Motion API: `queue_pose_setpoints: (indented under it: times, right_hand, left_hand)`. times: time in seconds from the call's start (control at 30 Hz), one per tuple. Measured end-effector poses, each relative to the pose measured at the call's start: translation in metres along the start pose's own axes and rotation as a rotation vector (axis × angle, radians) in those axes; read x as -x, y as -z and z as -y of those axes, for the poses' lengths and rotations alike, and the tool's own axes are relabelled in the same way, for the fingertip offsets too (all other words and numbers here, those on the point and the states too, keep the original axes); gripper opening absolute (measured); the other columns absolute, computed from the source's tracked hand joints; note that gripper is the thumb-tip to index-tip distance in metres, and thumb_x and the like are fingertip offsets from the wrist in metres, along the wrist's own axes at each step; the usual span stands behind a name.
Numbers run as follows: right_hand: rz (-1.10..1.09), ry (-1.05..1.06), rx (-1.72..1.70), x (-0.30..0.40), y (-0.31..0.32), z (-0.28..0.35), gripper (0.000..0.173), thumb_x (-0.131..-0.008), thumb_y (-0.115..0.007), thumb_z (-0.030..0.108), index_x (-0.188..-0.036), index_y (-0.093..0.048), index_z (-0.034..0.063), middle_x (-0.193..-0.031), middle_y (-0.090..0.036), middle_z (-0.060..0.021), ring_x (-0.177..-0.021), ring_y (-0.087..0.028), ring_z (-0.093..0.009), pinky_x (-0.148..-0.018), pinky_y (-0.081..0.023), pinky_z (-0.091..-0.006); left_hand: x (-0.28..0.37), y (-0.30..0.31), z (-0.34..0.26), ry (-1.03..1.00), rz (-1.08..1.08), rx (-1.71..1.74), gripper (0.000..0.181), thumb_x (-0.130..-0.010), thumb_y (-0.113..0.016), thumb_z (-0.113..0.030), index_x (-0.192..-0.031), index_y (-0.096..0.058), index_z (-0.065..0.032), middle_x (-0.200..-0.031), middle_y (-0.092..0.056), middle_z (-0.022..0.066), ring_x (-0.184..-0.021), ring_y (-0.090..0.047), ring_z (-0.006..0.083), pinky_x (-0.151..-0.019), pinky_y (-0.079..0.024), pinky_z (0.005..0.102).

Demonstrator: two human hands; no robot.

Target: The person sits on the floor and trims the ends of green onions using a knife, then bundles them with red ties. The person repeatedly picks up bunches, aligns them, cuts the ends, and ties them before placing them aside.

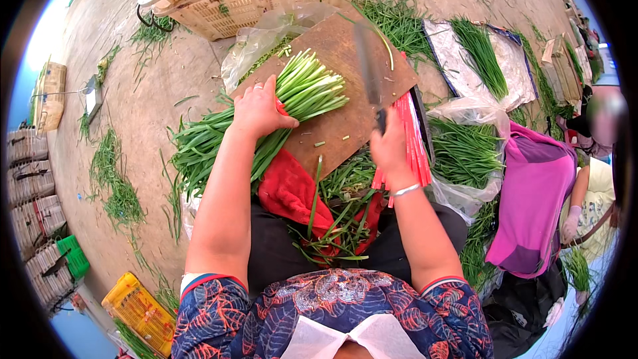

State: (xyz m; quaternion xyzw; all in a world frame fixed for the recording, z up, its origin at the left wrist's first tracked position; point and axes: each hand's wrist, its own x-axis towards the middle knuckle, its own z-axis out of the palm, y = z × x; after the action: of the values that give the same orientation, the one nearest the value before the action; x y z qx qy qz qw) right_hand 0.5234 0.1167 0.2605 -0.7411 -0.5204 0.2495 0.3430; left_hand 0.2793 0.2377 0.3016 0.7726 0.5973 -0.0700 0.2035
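Observation:
A thick bunch of green garlic chives (311, 82) lies across a brown board (324, 134), its pale stem ends over the board and its leaves hanging off the left edge. My left hand (259, 109) grips the bunch around its middle, where a bit of red tie shows under the fingers. On the right, my right hand (391, 144) holds a knife (368, 60) by its dark handle. The blade points away from me and is blurred, apart from the stems. Small cut stem pieces (319, 144) lie on the board.
Beyond the board stands a cream plastic crate (269, 0). Red tie strips (411, 134) hang by the board's right edge. Farther right are a plastic-lined container of chives (466, 152), a purple cloth (533, 204) and another person's gloved hand (571, 224). A red cloth (294, 189) covers my lap.

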Motion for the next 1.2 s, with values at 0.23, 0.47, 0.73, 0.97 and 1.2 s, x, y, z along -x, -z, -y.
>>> queue_pose_setpoints:
  times: [0.23,0.47,0.73,0.97,1.2]
  right_hand:
    - [0.005,0.037,-0.032,0.008,-0.010,-0.007,0.045,-0.074,-0.051,-0.003,-0.118,-0.049,0.0003,-0.111,-0.055,-0.0238,-0.105,-0.053,-0.038,-0.090,-0.043,-0.0397]
    - [0.428,-0.483,-0.354,-0.012,-0.008,-0.011,0.049,-0.074,-0.057,0.004,-0.123,-0.049,0.0040,-0.097,-0.056,-0.0189,-0.092,-0.055,-0.033,-0.084,-0.044,-0.0373]
    - [-0.084,0.421,-0.055,-0.041,-0.029,0.020,0.035,-0.067,-0.068,0.002,-0.101,-0.064,0.0084,-0.101,-0.055,-0.0108,-0.095,-0.053,-0.030,-0.084,-0.044,-0.0368]
    - [-0.023,0.429,-0.109,-0.048,-0.062,0.015,0.030,-0.064,-0.073,0.004,-0.092,-0.066,0.0083,-0.090,-0.056,-0.0098,-0.088,-0.054,-0.029,-0.076,-0.045,-0.0371]
    - [-0.072,0.407,0.024,-0.055,-0.068,0.014,0.015,-0.072,-0.065,0.003,-0.085,-0.057,0.0016,-0.089,-0.055,-0.0127,-0.088,-0.054,-0.033,-0.073,-0.044,-0.0405]
  left_hand:
    - [0.003,0.004,-0.002,0.002,0.024,0.005,0.116,-0.046,-0.083,-0.047,-0.141,-0.028,-0.0079,-0.125,-0.052,0.0159,-0.116,-0.049,0.0324,-0.095,-0.039,0.0470]
    - [0.006,0.003,-0.003,0.006,0.027,-0.006,0.116,-0.045,-0.085,-0.043,-0.140,-0.029,-0.0081,-0.124,-0.052,0.0158,-0.115,-0.050,0.0322,-0.094,-0.039,0.0477]
    - [0.005,0.003,-0.004,0.029,0.051,-0.008,0.117,-0.046,-0.086,-0.044,-0.141,-0.027,-0.0089,-0.123,-0.052,0.0142,-0.114,-0.050,0.0314,-0.095,-0.038,0.0473]
    - [0.006,-0.005,-0.001,0.004,-0.002,-0.005,0.114,-0.047,-0.085,-0.043,-0.140,-0.030,-0.0091,-0.121,-0.053,0.0139,-0.113,-0.051,0.0311,-0.093,-0.039,0.0466]
    - [0.005,-0.005,0.000,0.007,-0.006,0.015,0.114,-0.045,-0.085,-0.039,-0.140,-0.030,-0.0082,-0.120,-0.053,0.0152,-0.113,-0.050,0.0330,-0.094,-0.038,0.0454]
